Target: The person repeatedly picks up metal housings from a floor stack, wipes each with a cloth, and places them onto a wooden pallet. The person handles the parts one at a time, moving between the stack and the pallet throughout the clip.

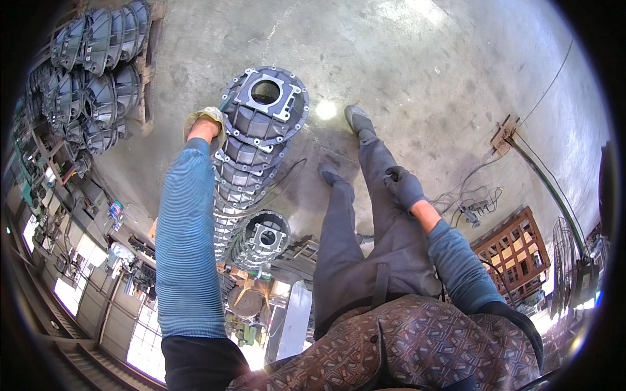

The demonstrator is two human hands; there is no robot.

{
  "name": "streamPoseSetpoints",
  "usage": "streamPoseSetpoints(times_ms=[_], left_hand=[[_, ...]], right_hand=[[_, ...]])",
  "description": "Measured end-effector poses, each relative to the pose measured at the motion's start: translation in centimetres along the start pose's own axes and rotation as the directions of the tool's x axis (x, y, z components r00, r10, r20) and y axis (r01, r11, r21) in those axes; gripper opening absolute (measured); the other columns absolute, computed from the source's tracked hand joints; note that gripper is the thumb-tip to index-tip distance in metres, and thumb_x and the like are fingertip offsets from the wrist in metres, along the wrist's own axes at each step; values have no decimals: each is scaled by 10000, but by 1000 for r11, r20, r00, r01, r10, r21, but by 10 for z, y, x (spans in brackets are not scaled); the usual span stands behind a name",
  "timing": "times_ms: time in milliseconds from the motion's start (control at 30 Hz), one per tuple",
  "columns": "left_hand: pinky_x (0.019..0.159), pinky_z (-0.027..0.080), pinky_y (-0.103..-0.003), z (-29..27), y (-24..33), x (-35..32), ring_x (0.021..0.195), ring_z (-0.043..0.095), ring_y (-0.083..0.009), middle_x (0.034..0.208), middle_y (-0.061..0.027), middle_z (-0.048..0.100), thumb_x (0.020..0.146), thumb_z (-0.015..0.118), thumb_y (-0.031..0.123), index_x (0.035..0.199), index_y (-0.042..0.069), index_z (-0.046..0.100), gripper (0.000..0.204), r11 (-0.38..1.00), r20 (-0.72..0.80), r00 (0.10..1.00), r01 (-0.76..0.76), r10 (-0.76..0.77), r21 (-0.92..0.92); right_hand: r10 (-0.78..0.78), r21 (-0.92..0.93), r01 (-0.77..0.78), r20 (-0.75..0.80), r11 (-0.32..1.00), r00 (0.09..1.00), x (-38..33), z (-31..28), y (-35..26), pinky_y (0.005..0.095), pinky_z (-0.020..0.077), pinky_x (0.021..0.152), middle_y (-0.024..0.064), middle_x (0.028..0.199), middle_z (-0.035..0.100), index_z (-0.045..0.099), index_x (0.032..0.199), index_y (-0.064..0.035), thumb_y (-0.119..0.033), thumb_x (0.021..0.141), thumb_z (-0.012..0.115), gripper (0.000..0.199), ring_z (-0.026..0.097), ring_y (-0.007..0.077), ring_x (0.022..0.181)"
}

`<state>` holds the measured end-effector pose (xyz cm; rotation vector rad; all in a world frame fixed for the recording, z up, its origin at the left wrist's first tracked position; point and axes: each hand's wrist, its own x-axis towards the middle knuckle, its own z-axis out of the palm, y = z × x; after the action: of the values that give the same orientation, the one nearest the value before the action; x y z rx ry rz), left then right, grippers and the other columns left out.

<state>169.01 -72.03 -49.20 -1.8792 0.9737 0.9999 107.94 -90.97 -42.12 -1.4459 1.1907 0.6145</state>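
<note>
A tall stack of grey cast-metal housings (266, 127) stands on the floor to my left. The top one is round-flanged, with bolt holes along its rim and a large round opening. At its left side is my left hand (207, 122), in a glove with a pale, loose cuff. The cuff and wrist hide its fingers, so whether they grip the housing's edge does not show. My right hand (404, 187), in a dark grey glove, hangs in front of my right thigh. Its fingers are curled in, with nothing visible in them.
Another stack of housings (266, 238) stands behind the tall one. Many dark castings (98, 39) are piled on pallets at the far left. On the right are a metal post on a base plate (503, 135), loose cables (466, 195) across the floor and a brown slatted crate (512, 254).
</note>
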Motion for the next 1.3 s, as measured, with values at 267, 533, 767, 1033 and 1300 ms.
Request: streamPoseSetpoints(times_ms=[267, 533, 767, 1033, 1300], left_hand=[[1034, 481, -447, -67, 61, -30, 1274, 564, -316, 1409, -140, 561, 1012, 388, 219, 1318, 36, 600, 415, 999, 199, 980, -13, 6, 36], [959, 514, -461, -53, 46, -56, 1158, 629, -359, 1243, -202, 645, 990, 447, 283, 1172, 37, 694, 394, 996, 154, 987, -60, 48, 68], [823, 539, -481, -32, 20, -47, 1007, 676, -384, 1030, -244, 686, 938, 530, 339, 1006, 35, 737, 374, 998, 1, 998, -66, 66, -6], [645, 550, -423, 11, 30, -55, 743, 688, -267, 872, -143, 715, 959, 550, 270, 957, 50, 735, 287, 961, -52, 998, -37, 24, -276], [883, 535, -463, 19, 44, -53, 1046, 676, -357, 1100, -208, 700, 932, 533, 334, 1076, 44, 732, 380, 957, 69, 993, 112, -97, -267]], right_hand=[[18, -6, -18, -18, 1000, 1000, 8, 5, 20, 426, 534, 864, 185, 1077, 708, 676, 1155, -83, -298, 857, 688, 368, 678, 359, 1004], [43, 20, -43, -9, 999, 999, 2, -6, 4, 412, 530, 871, 180, 1095, 705, 684, 1144, -81, -284, 855, 693, 353, 676, 344, 1023], [9, 61, -8, -12, 998, 1000, 17, -2, 10, 408, 529, 870, 193, 1087, 704, 679, 1143, -61, -280, 851, 697, 366, 674, 356, 1014], [16, 7, -16, -19, 1000, 1000, 18, -7, -1, 409, 527, 880, 197, 1086, 703, 678, 1149, -69, -292, 853, 693, 371, 673, 358, 1022], [28, -28, -29, -11, 999, 1000, 12, -9, 9, 404, 530, 872, 192, 1066, 711, 677, 1138, -52, -281, 849, 691, 369, 684, 343, 1000]])
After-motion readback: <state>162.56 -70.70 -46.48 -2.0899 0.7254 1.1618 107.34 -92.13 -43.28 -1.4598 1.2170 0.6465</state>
